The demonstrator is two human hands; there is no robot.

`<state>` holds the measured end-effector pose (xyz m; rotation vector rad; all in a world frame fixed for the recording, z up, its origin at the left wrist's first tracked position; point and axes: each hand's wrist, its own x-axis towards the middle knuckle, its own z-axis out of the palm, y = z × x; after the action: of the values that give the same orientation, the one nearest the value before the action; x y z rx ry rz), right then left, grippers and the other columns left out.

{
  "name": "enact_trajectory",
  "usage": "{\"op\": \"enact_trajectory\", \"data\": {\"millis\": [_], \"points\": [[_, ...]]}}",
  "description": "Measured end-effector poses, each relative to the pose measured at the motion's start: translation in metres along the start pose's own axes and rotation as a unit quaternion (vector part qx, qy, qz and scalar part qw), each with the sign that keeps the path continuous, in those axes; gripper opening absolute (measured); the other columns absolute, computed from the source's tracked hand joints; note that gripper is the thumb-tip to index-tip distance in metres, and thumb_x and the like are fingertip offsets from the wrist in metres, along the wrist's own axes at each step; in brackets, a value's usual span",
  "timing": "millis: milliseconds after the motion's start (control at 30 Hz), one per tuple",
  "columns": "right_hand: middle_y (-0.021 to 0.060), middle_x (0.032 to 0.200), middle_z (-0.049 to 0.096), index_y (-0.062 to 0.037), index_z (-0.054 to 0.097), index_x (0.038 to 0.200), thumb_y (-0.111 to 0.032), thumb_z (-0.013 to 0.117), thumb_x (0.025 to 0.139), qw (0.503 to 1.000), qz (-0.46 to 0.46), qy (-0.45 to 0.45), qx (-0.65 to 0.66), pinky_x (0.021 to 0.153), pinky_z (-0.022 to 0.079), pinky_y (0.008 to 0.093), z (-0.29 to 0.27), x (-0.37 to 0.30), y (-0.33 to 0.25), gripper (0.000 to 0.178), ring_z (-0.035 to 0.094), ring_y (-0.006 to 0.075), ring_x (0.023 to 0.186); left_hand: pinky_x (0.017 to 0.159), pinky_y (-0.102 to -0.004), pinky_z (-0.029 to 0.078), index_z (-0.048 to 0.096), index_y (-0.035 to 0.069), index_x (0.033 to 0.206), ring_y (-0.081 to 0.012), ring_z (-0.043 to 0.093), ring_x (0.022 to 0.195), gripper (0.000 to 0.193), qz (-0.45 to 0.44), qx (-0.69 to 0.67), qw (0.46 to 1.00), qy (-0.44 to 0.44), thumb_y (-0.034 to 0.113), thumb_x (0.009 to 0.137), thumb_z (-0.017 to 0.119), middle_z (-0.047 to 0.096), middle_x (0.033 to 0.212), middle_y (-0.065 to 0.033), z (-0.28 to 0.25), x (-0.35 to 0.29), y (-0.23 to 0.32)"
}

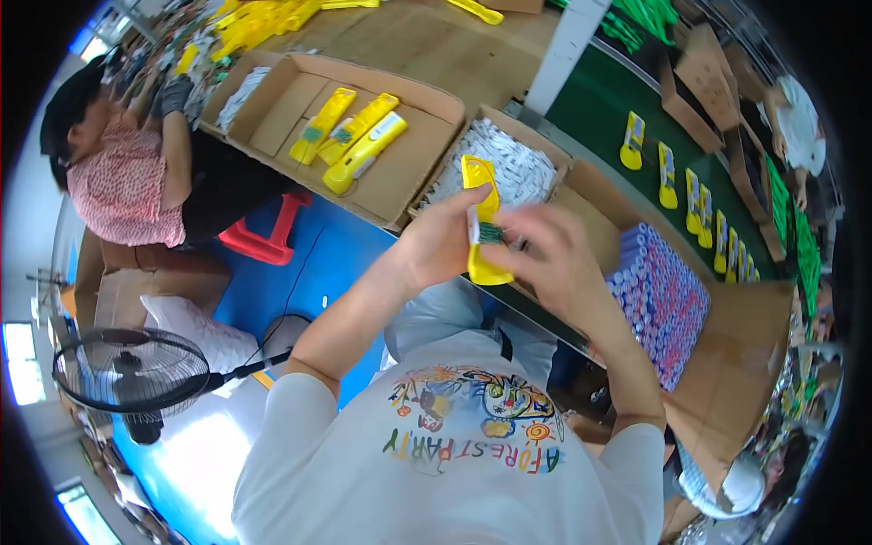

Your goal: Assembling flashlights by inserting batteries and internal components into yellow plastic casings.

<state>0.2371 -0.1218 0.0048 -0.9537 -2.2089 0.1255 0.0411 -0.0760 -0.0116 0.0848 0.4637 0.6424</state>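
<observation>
Landmark: carton of loose white parts [504, 156].

Item, one yellow casing [481, 195]: on the near side of the landmark, partly overlapping it; open face up, green circuit board [491, 233] exposed. Judged part-done; closing up appears outstanding.

Item, left hand [445, 238]: near side of the landmark, fingers and thumb clamped on the casing.

Item, right hand [556, 252]: near side of the landmark, to its right, at the board; blurred, so cannot tell whether its fingers grip anything.

Item, shallow carton tray [420, 116]: left of the landmark. Contents, three yellow pieces: two with green boards showing, judged unfinished; the nearest, yellow piece with a white panel [365, 153], looks closed.

Item, row of yellow pieces [668, 177]: right of the landmark, on a green belt; judged furthest along, insides not visible.

Item, pink and purple cylinders [658, 304]: right of the landmark, nearer the person, densely stacked.
</observation>
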Motion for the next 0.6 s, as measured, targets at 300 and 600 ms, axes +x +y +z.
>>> {"op": "enact_trajectory", "data": {"millis": [300, 600], "points": [[0.0027, 0.081, 0.063, -0.0008, 0.067, 0.089, -0.004, 0.060, 0.087, 0.745, 0.407, 0.024, 0.529, 0.051, 0.041, 0.0190, -0.001, 0.006, -0.019, 0.007, 0.058, 0.0055, 0.063, 0.068, -0.0337, 0.050, 0.029, 0.007, 0.131, -0.0200, 0.056, 0.076, 0.053, 0.227, 0.321, 0.919, -0.038, 0.006, 0.080, 0.044, 0.051, 0.106, -0.0124, -0.010, -0.010, -0.053], [0.0043, 0.075, 0.060, 0.0023, 0.062, 0.081, -0.001, 0.068, 0.082, 0.934, 0.318, 0.124, 0.105, 0.047, 0.045, 0.0207, 0.013, -0.010, -0.043, 0.006, 0.060, 0.0074, 0.056, 0.076, -0.0277, 0.046, 0.025, 0.005, 0.134, -0.0131, 0.050, 0.092, 0.044, 0.214, 0.342, 0.914, -0.044, 0.017, 0.094, 0.038, 0.048, 0.112, -0.0091, -0.013, -0.002, -0.061]]}}
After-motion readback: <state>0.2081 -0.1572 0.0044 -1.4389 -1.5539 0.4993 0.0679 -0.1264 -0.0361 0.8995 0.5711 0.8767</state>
